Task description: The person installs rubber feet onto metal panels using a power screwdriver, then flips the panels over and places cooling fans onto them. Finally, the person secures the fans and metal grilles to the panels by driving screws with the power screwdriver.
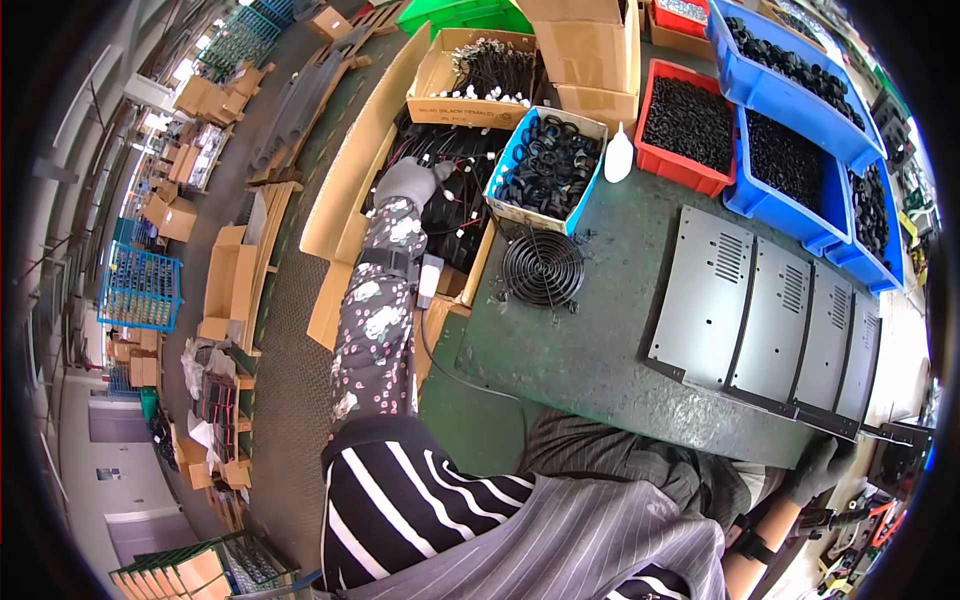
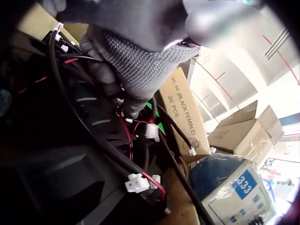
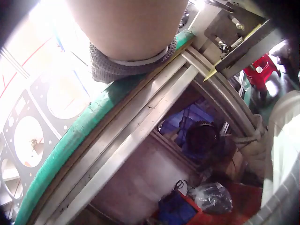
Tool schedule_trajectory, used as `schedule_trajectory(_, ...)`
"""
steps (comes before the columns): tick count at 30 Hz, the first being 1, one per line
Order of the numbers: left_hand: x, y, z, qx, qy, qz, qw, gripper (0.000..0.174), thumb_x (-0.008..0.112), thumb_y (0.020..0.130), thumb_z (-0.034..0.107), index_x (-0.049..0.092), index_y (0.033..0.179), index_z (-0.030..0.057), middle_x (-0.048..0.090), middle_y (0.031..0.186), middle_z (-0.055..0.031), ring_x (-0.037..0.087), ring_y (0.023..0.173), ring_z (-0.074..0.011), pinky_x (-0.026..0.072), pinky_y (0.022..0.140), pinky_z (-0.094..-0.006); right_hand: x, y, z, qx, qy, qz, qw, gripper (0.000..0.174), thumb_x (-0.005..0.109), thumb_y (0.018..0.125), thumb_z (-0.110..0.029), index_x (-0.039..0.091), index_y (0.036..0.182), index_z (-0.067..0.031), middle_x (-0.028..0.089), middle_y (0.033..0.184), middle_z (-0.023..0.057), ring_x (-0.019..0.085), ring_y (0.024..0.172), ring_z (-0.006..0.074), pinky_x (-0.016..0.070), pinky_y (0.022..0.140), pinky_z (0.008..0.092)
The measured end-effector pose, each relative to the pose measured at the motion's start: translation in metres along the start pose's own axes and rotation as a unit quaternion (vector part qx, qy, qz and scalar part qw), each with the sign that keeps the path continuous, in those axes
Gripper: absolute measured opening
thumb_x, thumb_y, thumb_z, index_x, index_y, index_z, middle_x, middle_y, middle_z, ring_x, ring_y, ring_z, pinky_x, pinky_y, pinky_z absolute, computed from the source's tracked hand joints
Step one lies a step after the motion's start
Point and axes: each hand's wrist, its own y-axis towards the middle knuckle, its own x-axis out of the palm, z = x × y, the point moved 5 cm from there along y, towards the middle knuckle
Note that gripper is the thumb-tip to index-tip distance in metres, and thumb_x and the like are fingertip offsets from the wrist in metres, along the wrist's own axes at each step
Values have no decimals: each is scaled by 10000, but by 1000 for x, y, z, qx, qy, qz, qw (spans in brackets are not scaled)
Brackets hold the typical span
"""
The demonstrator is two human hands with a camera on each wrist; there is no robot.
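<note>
My left hand (image 1: pixel 408 184), in a grey knit glove, reaches down into a large cardboard box (image 1: pixel 340 200) of black parts with cables. In the left wrist view, the glove's bent fingers (image 2: pixel 105 72) are among black cables (image 2: pixel 89 129) and white connectors (image 2: pixel 137 183); I cannot tell whether they grip one. On the far right, my gloved right hand (image 1: pixel 822 470) rests by the table edge, close to the lower corner of grey slotted metal panels (image 1: pixel 700 300). The right wrist view shows its glove cuff (image 3: pixel 117 70) over the green table edge (image 3: pixel 70 136), its fingers hidden.
A round black fan guard (image 1: pixel 543 268) lies on the green table (image 1: pixel 600 350). Behind it stand a small box of black rings (image 1: pixel 597 190), a white bottle (image 1: pixel 619 155), a red bin (image 1: pixel 690 185) and blue bins (image 1: pixel 735 195). A cable with a white plug (image 1: pixel 430 280) hangs beside the left forearm.
</note>
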Motion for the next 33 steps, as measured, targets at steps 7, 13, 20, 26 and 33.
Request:
schedule_trajectory(7, -11, -3, -22, 54, -185, 76, 978, 418, 512, 825, 385, 653, 941, 9, 633, 983, -227, 594, 941, -398, 460, 810, -442, 6, -1, -13, -19, -11, 12, 1000, 319, 592, 902, -204, 515, 1079, 49, 589, 1017, 103, 545, 893, 172, 459, 828, 301)
schedule_trajectory(13, -58, -44, -60, 38, -169, 220, 960, 389, 512, 866, 368, 631, 994, 21, 647, 923, -203, 607, 902, -361, 446, 787, -428, 6, 1, -8, -14, -32, -9, 999, 338, 579, 901, -231, 546, 1058, 66, 615, 981, 108, 551, 876, 167, 453, 813, 292)
schedule_trajectory(20, -136, -64, -68, 149, -250, 374, 881, 312, 495, 898, 272, 606, 894, -20, 603, 712, -135, 555, 640, -235, 432, 619, -367, 5, 3, -5, -53, -28, -24, 998, 376, 580, 894, -246, 536, 1085, 75, 607, 1006, 119, 545, 913, 180, 431, 859, 305)
schedule_trajectory(26, -185, -94, -56, 159, -298, 432, 836, 347, 508, 885, 315, 619, 913, -12, 638, 810, -157, 594, 744, -269, 448, 697, -369, 0, -2, 4, -46, -27, -25, 998, 400, 554, 892, -181, 477, 1176, 91, 553, 1144, 156, 520, 1046, 227, 395, 941, 341)
schedule_trajectory(33, -172, -81, -25, 118, -26, 253, 960, 372, 504, 852, 405, 634, 976, 79, 635, 973, -191, 593, 932, -360, 449, 800, -428, 8, -7, -9, -61, -43, -16, 997, 417, 501, 896, -116, 438, 1256, 84, 520, 1234, 179, 504, 1133, 259, 375, 996, 358)
